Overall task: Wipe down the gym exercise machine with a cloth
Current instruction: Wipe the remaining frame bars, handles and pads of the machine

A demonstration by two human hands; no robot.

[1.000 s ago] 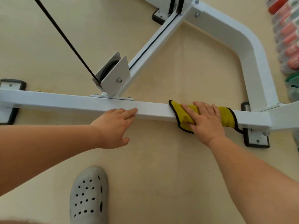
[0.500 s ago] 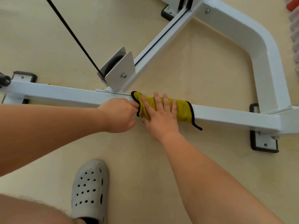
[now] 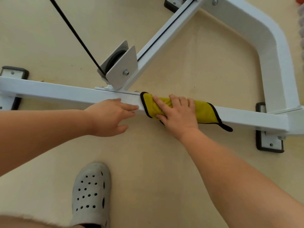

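The white base bar of the exercise machine [image 3: 57, 93] runs across the floor from left to right. A yellow cloth with a black hem [image 3: 204, 111] is draped over the bar, right of its middle. My right hand [image 3: 177, 115] presses flat on the cloth, fingers straight over the top and thumb on the near side. My left hand [image 3: 110, 117] rests on the bare bar just left of the cloth, fingers straight and pointing right. A small gap separates the two hands.
A grey pulley bracket [image 3: 122, 68] with a black cable [image 3: 74, 34] stands on the bar behind my left hand. A diagonal white beam [image 3: 166, 32] and a bent white frame arm [image 3: 269, 46] lie beyond. Black-edged foot plates [image 3: 269, 144] sit at the bar ends. My grey clog [image 3: 91, 193] stands on the beige floor.
The cloth slid left along the bar until it met my left hand, then back a little to the right. My left hand's fingers curled and have straightened again.
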